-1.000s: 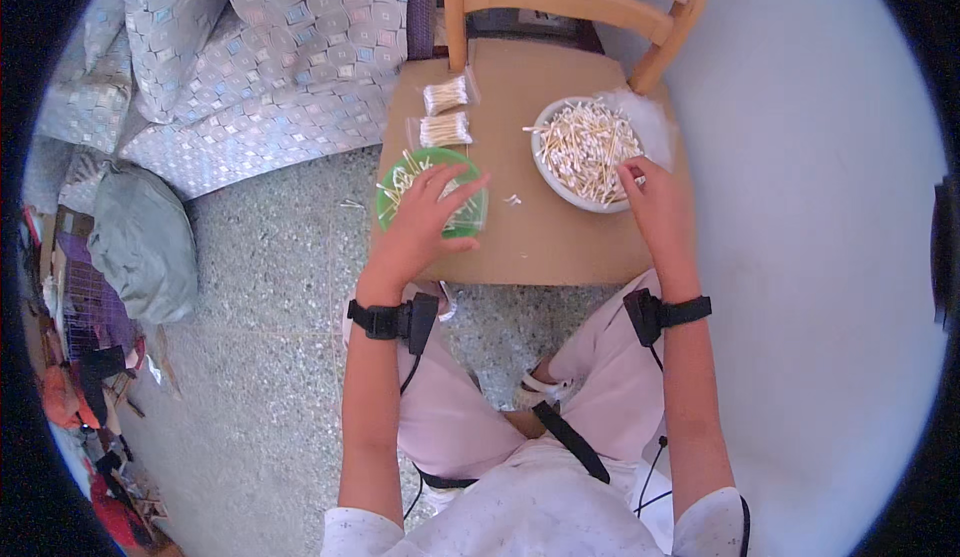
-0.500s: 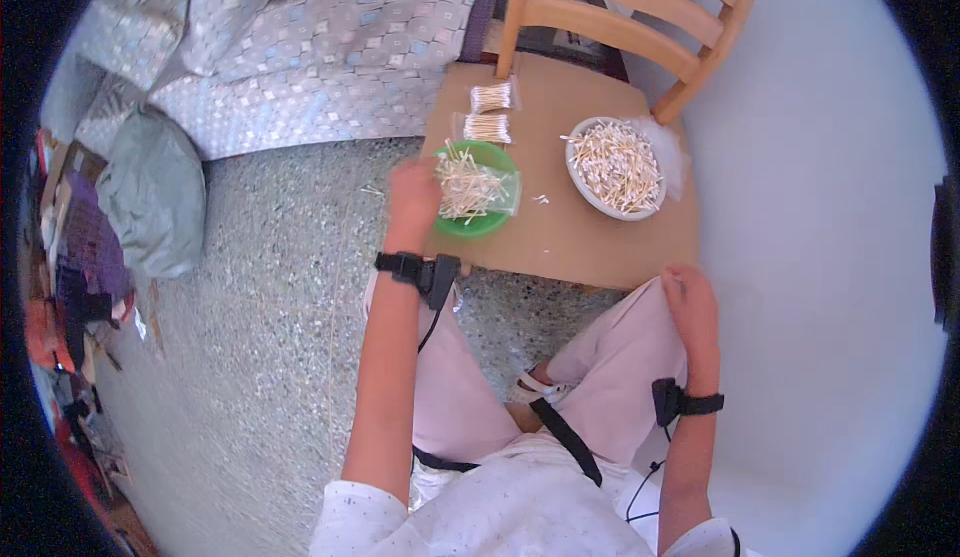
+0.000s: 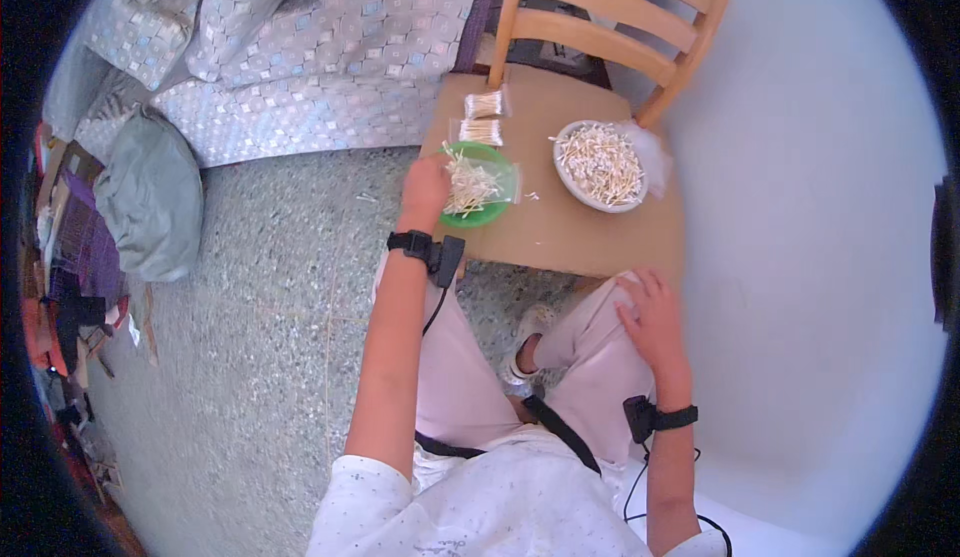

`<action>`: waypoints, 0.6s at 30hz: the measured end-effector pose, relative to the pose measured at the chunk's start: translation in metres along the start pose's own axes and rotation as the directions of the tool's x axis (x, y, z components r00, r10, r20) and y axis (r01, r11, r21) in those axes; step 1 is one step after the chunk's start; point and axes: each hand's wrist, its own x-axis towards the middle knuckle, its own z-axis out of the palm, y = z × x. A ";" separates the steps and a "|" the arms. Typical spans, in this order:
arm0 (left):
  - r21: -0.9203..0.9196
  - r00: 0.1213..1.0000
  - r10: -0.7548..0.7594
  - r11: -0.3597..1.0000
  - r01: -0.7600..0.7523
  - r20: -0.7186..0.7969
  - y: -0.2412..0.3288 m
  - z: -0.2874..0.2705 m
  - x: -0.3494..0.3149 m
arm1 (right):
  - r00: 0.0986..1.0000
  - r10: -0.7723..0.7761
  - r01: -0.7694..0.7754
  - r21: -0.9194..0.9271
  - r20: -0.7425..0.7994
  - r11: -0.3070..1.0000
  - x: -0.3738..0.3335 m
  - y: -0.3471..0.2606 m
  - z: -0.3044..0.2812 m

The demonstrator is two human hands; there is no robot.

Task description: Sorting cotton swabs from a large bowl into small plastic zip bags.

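Looks like cotton swabs (image 3: 466, 195) are being handled in the green bowl (image 3: 472, 221) on the chair (image 3: 560, 242). Left hand (image 3: 426, 185) is curled at its rim, grip can't be told; right hand (image 3: 652, 319) is rested loosely spread. Careful fingering's probably needed next.

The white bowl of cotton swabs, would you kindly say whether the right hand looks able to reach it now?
Probably yes: the right hand lies open on the right knee, and only brown chair seat appears to separate it from the white bowl, whose cotton swabs sit uncovered.
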 end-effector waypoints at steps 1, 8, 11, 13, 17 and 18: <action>-0.028 0.999 0.033 0.999 -0.033 0.008 -0.004 -0.002 0.002 | 0.995 -0.098 0.098 -0.005 -0.009 0.995 0.003 -0.004 0.003; 0.229 0.997 -0.038 0.972 0.051 -0.060 -0.017 -0.001 -0.001 | 0.989 -0.139 0.132 0.139 0.044 0.981 0.012 -0.045 0.017; 0.318 0.947 0.042 0.946 0.065 -0.319 -0.038 -0.007 -0.002 | 0.979 -0.188 0.162 0.257 0.082 0.953 0.030 -0.061 0.027; 0.331 0.967 -0.048 0.935 0.131 -0.248 -0.050 -0.007 -0.004 | 0.991 -0.124 0.100 0.354 0.046 0.930 0.049 -0.071 0.044; 0.135 0.995 -0.095 0.986 0.099 -0.035 -0.056 -0.010 0.001 | 0.976 0.194 -0.210 0.663 0.099 0.719 0.107 -0.084 0.075; 0.137 0.994 -0.100 0.985 0.104 -0.036 -0.045 -0.004 -0.002 | 0.975 0.201 -0.214 0.665 0.098 0.715 0.120 -0.082 0.082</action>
